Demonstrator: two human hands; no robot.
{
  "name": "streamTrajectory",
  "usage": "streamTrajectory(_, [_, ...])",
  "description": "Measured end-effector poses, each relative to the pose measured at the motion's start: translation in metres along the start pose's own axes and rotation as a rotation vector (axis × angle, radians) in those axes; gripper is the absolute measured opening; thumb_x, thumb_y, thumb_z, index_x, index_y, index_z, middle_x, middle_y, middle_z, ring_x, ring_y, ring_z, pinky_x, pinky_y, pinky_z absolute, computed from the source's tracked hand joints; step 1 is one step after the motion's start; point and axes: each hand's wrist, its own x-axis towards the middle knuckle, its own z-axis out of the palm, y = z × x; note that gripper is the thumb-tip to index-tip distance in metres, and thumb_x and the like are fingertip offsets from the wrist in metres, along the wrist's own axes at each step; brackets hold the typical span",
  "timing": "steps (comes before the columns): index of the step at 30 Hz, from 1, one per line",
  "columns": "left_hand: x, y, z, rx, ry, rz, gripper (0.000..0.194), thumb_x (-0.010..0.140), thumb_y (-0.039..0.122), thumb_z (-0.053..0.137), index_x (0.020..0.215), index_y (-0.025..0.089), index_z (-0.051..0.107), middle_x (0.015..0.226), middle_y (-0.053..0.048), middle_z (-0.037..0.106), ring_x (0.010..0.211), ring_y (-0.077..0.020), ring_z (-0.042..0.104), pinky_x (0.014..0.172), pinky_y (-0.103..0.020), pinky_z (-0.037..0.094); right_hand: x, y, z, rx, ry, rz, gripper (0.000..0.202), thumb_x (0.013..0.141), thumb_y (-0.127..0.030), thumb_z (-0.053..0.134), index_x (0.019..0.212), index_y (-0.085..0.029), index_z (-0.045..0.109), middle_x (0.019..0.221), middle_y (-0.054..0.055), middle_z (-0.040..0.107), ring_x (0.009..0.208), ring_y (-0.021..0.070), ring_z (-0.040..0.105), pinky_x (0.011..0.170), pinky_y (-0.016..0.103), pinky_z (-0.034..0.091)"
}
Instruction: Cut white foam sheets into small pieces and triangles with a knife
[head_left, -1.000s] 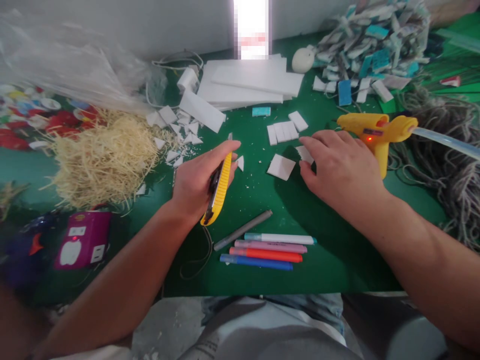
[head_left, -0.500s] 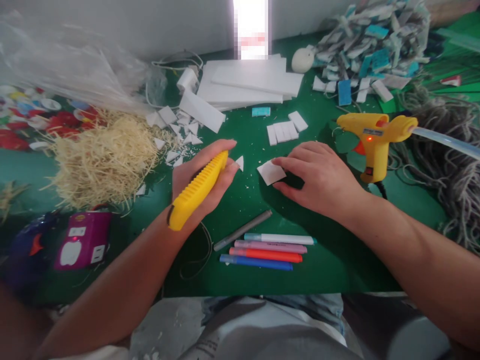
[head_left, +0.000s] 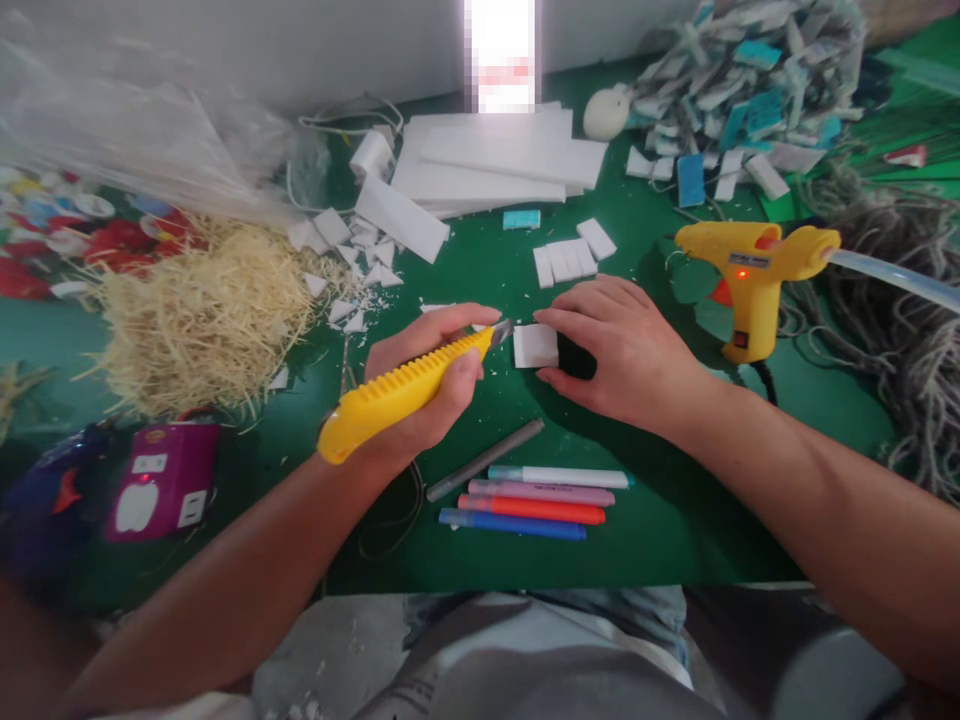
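Note:
My left hand (head_left: 431,375) is closed around a yellow utility knife (head_left: 401,393), its short blade pointing right, close to the left edge of a small white foam piece (head_left: 535,346). Thumb and fingers of my right hand (head_left: 626,345) pinch that piece from its right side on the green table. Beyond it lie several white foam strips (head_left: 564,262) in a row and a small turquoise block (head_left: 522,219). White foam scraps and crumbs (head_left: 379,262) are scattered behind my left hand. Part of a scrap is hidden behind the left fingers.
A yellow glue gun (head_left: 750,290) with its light on stands right. Markers (head_left: 536,510) lie in front. White foam sheets (head_left: 495,165) are stacked at the back. Straw (head_left: 210,320) and a purple box (head_left: 165,480) are left; grey yarn (head_left: 885,330) is right.
The knife has swung from pointing up and away to pointing right, its blade now near the foam piece. The right hand has turned the piece so its edges sit straighter.

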Motion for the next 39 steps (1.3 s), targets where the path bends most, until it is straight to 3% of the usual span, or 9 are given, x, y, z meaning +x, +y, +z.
streamTrajectory(4, [0.003,0.008,0.006,-0.103,0.022,-0.063,0.023,0.098,0.044,0.066,0.111,0.027,0.074,0.079,0.002,0.080,0.056,-0.0145,0.070,0.063,-0.026,0.065,0.000,-0.001,0.001,-0.029,0.020,0.019,0.026,0.092,-0.026,0.062,0.109,-0.020,0.081,0.109,0.014,0.076,0.111,0.0343,0.064,0.105,0.055,0.048])
streamTrajectory(9, [0.006,0.005,0.011,-0.088,0.001,0.010,0.023,0.098,0.040,0.063,0.111,0.027,0.076,0.083,0.001,0.082,0.059,-0.0149,0.072,0.068,-0.027,0.066,0.002,0.000,0.000,-0.022,0.008,0.014,0.022,0.094,-0.032,0.063,0.102,-0.022,0.082,0.101,0.013,0.074,0.103,0.0320,0.063,0.096,0.051,0.049])
streamTrajectory(16, [0.011,0.010,0.009,-0.019,-0.062,0.006,0.022,0.097,0.035,0.064,0.110,0.026,0.078,0.088,-0.001,0.083,0.079,-0.0197,0.079,0.078,-0.029,0.067,0.001,0.001,0.001,-0.014,0.010,-0.002,0.022,0.093,-0.030,0.065,0.104,-0.022,0.083,0.102,0.012,0.074,0.103,0.0315,0.062,0.098,0.052,0.048])
streamTrajectory(25, [0.011,0.009,0.010,0.013,-0.079,0.007,0.025,0.096,0.038,0.064,0.112,0.025,0.078,0.083,0.000,0.082,0.070,-0.0181,0.077,0.075,-0.026,0.066,0.001,0.001,0.002,-0.011,0.018,-0.019,0.023,0.094,-0.032,0.066,0.104,-0.021,0.083,0.100,0.013,0.073,0.103,0.0314,0.060,0.100,0.053,0.047])
streamTrajectory(32, [0.012,0.012,0.008,0.060,-0.106,-0.027,0.032,0.095,0.044,0.061,0.113,0.024,0.079,0.096,-0.002,0.085,0.074,-0.0169,0.078,0.081,-0.024,0.065,0.000,0.004,0.004,-0.015,0.049,-0.045,0.020,0.093,-0.033,0.067,0.100,-0.021,0.082,0.098,0.011,0.072,0.098,0.0293,0.059,0.098,0.051,0.047])
streamTrajectory(39, [0.011,0.011,0.007,0.078,-0.131,0.021,0.030,0.096,0.039,0.060,0.114,0.024,0.078,0.106,-0.001,0.085,0.077,-0.0158,0.080,0.082,-0.023,0.064,-0.001,0.004,0.006,-0.030,0.066,-0.063,0.024,0.094,-0.032,0.065,0.105,-0.018,0.081,0.100,0.014,0.073,0.100,0.0308,0.061,0.098,0.052,0.049])
